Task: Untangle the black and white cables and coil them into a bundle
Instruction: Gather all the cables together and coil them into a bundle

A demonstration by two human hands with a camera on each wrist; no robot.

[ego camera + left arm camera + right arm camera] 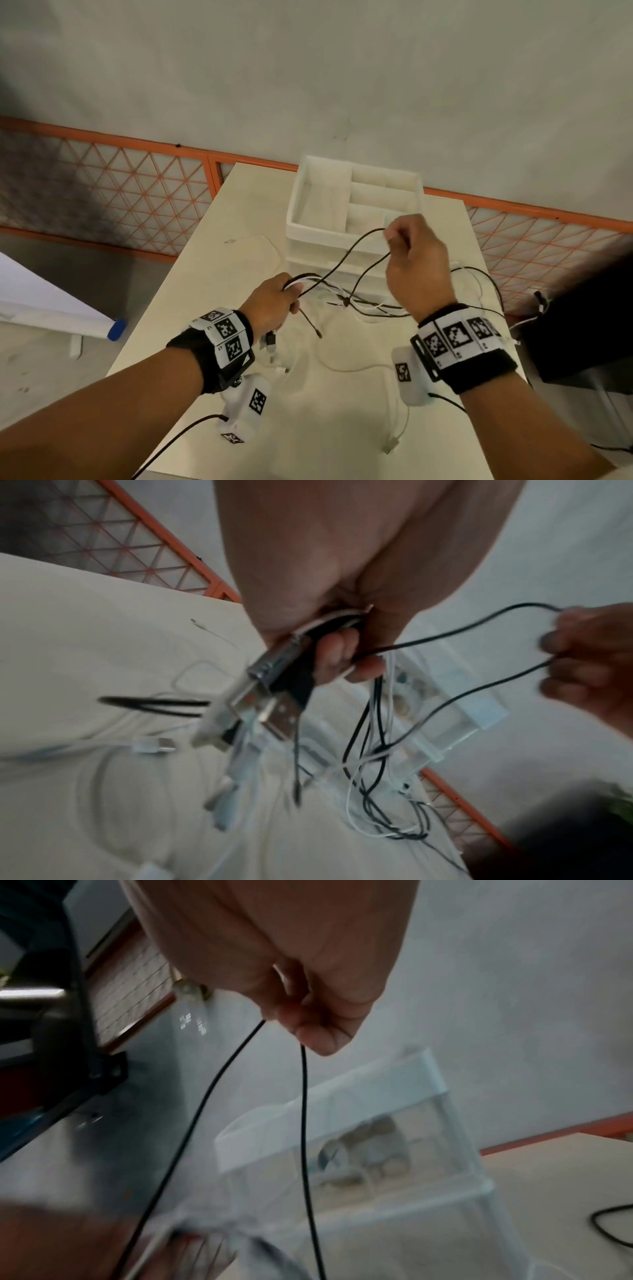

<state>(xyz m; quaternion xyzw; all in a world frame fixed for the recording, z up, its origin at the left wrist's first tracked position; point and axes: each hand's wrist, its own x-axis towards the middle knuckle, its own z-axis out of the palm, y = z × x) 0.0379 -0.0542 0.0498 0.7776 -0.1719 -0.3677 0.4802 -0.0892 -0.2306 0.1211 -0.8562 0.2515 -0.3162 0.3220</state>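
**Black loop drawn out of a limp tangle**

The black cable [346, 255] and the white cables [363, 303] are thin, light and floppy. They will carry no shape of their own, sag wherever unsupported, and catch on each other at every crossing. The smooth jackets probably slip through a loose pinch, so a pull needs a firm nip. The plugs [274, 710] are the only stiff, bulky parts, and they are the likeliest to snag when drawn through a loop. The safest holds seem to be on the cord just behind a plug, or on a free bight away from the knot.

The left hand [274, 305], at the near left over the worktop [191, 308], has its fingers [337, 653] curled tight round a gathered bunch of black and white strands, with several plugs hanging below the fist. The right hand [416, 263] is raised further off and to the right, in front of the white organiser tray [301, 212]. Its fingertips [316, 1039] are closed together on the top of a black loop, both legs of which run down and left toward the bunch.

The tangle itself lies between the hands, low over the worktop. A crossing of black and white strands sits just right of the left fist. More white cable trails loose on the worktop near the person, and another black strand arcs off to the right edge.
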